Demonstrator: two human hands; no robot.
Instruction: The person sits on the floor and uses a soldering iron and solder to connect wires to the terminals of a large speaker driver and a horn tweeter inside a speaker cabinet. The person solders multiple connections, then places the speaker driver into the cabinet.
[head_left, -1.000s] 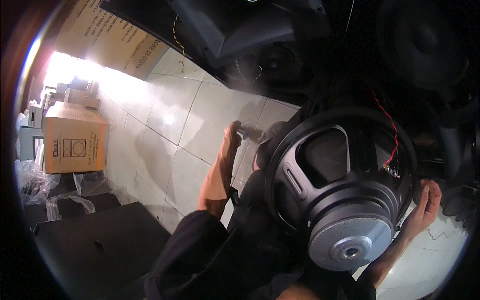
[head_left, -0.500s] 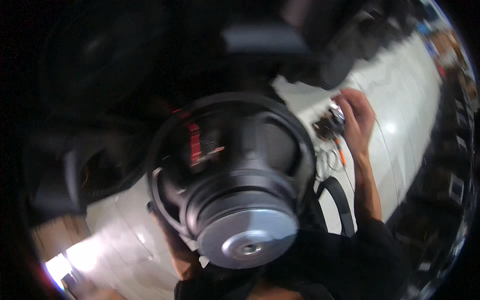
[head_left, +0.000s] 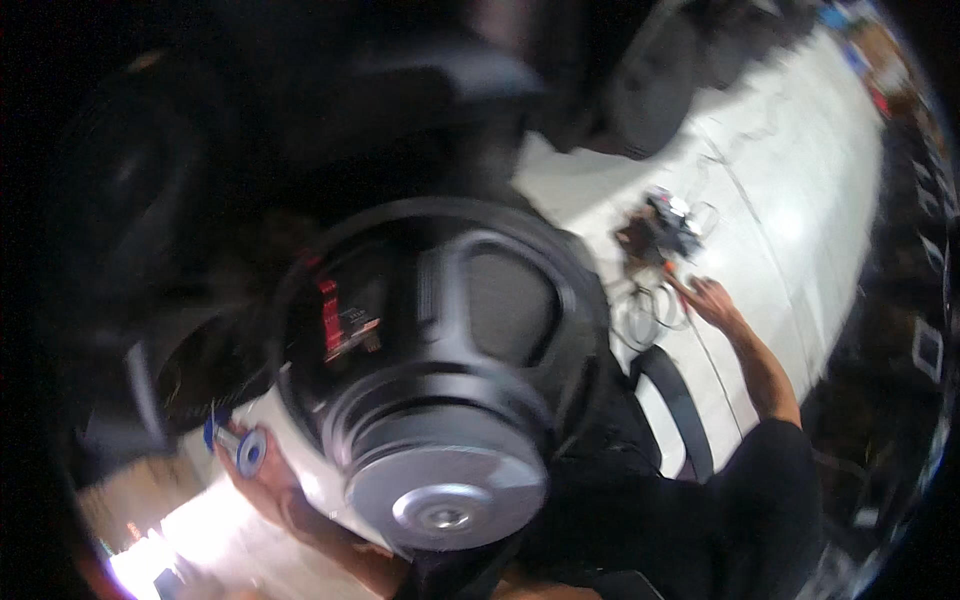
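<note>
A large black speaker driver with a round silver magnet faces me in the middle, a red strip and coppery wire ends showing through its frame. To its lower left, my left hand is closed around a small spool of solder wire with blue flanges; a thin wire end sticks up beside it. At the right, my right hand reaches down to the floor. Its fingers are closed at the orange handle of what looks like a soldering iron; blur and the fingers hide part of it.
Beyond my right hand, a dark cluster of small parts with a shiny metal piece lies on the white tiled floor. Looped cable lies near it. A black strap curves beside the driver. A cardboard box is at lower left.
My right hand has left the shiny metal piece and come nearer, to the orange handle. My left hand has moved out from behind the driver's rim, showing the solder spool. The view has shifted.
</note>
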